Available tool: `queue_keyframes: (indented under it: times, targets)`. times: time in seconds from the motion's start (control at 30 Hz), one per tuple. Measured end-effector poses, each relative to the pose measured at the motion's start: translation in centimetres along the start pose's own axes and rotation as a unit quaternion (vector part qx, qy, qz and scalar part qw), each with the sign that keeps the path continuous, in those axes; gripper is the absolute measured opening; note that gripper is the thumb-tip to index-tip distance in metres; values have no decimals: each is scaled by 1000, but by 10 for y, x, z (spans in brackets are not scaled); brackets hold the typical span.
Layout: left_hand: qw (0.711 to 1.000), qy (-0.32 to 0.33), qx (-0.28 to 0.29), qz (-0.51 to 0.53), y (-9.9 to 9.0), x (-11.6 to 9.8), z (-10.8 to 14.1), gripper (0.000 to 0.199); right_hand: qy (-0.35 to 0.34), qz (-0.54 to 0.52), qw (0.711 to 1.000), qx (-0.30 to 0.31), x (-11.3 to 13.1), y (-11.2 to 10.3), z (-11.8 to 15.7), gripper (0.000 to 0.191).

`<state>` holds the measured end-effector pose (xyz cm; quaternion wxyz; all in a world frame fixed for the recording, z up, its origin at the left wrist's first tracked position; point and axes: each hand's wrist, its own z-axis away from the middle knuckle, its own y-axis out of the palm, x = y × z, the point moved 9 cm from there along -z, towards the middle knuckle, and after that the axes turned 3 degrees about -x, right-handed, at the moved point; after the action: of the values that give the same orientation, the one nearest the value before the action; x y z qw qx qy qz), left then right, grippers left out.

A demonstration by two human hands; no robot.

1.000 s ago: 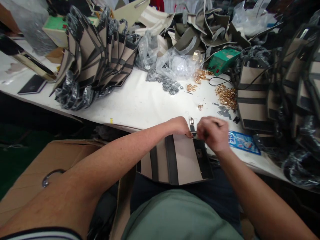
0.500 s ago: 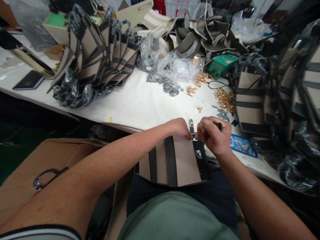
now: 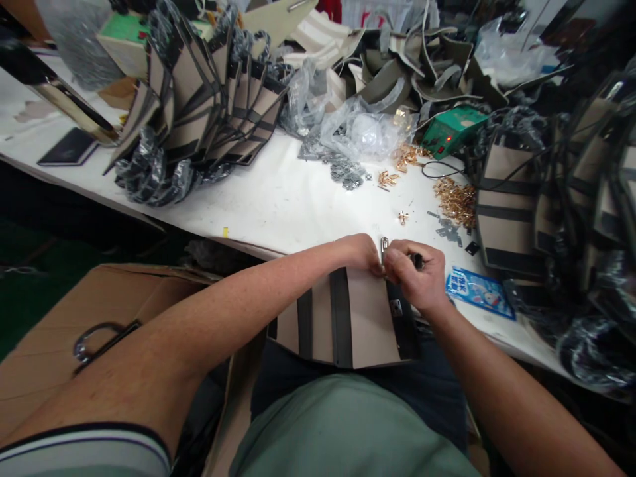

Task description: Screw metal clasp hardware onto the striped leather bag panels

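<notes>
A beige panel with dark stripes [image 3: 370,318] lies across my lap, against the table's front edge. My left hand [image 3: 366,254] is bent over the panel's upper edge, fingertips pressed down by a small metal clasp [image 3: 384,245]; what they pinch is too small to make out. Close beside it on the right, my right hand [image 3: 416,270] is closed around a dark-handled tool [image 3: 416,261], whose tip is hidden at the panel's edge. A small metal plate [image 3: 396,307] shows on the panel's black end strip.
Striped panels with plastic-wrapped handles [image 3: 199,112] stand at the left, more [image 3: 507,199] at the right. Gold fittings [image 3: 454,201], grey plates [image 3: 346,172], a green box [image 3: 454,129] and a blue packet [image 3: 481,291] lie on the white table [image 3: 278,192]. A cardboard box [image 3: 44,331] is lower left.
My right hand has moved left, closer to my left hand, and the tool in it has tilted. The view has shifted slightly. A red light now shows on the green box.
</notes>
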<state>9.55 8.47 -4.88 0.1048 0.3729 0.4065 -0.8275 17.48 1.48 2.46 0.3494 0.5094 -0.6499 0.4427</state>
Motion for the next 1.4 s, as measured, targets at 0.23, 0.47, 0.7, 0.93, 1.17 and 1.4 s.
queue_keyframes:
  times: [0.23,0.47,0.7,0.93,1.17,1.4]
  targets:
    - [997,-19,49,-51,10,7,2,22,13,-182,978,-105,6,-30,-5,41]
    - [995,-28,57,-80,9,4,1,23,17,-120,990,-65,0,-21,1,43]
    - [995,-42,51,-78,10,10,-2,24,30,-146,984,-97,-6,-25,4,44]
    - [997,-38,45,-56,10,10,-3,21,13,-174,978,-118,-8,-29,5,44]
    - [997,-30,38,-58,9,10,0,24,96,12,995,-18,0,-32,12,48]
    - [998,0,26,-65,9,8,2,21,334,119,930,-95,-31,-92,165,45]
